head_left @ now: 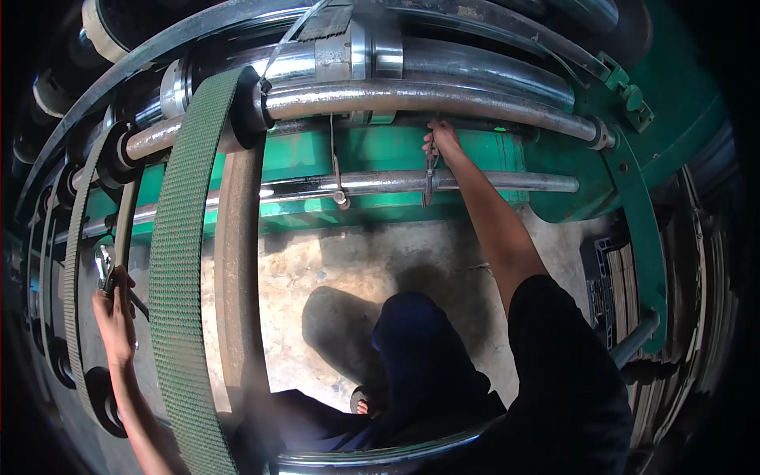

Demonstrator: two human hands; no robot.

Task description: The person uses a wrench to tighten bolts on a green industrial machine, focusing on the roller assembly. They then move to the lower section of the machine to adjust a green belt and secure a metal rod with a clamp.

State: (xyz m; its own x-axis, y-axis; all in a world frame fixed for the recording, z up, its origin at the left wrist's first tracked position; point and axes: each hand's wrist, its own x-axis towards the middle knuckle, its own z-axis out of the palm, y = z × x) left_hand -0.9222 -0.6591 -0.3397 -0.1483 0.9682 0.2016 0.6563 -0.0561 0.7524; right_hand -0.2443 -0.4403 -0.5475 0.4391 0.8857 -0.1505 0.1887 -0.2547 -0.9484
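In the head view, a shiny metal tool (103, 261) is held at the lower left, outside the wide green belt (186, 237). The left hand (117, 321) is closed around it, fingers wrapped and thumb side up; its lower part is hidden in the grip. At the upper right, the top of a narrow metal bracket (429, 180) is pinched by the curled fingers of the right hand (445, 141), just below the thick upper bar (427, 96). The bracket hangs down across the slimmer lower rod (507, 182); how it is fastened there cannot be told.

The tool is judged to be rigid, fairly heavy for its size and hard to damage, with a smooth surface that could slip if oily; it is best gripped by its shank, away from the bulky head. The bracket is likely stiff and light, and best taken by its upper end, where it is already pinched.

A coarse, ribbed weave is shown by the green belt, which is looped over a black pulley (245, 119). The upper bar is round, worn and dully scuffed, while the lower rod is brighter. Behind them, smooth green paint is seen on a flat beam (293, 158). Below, the concrete floor (348, 261) is rough and blotched.
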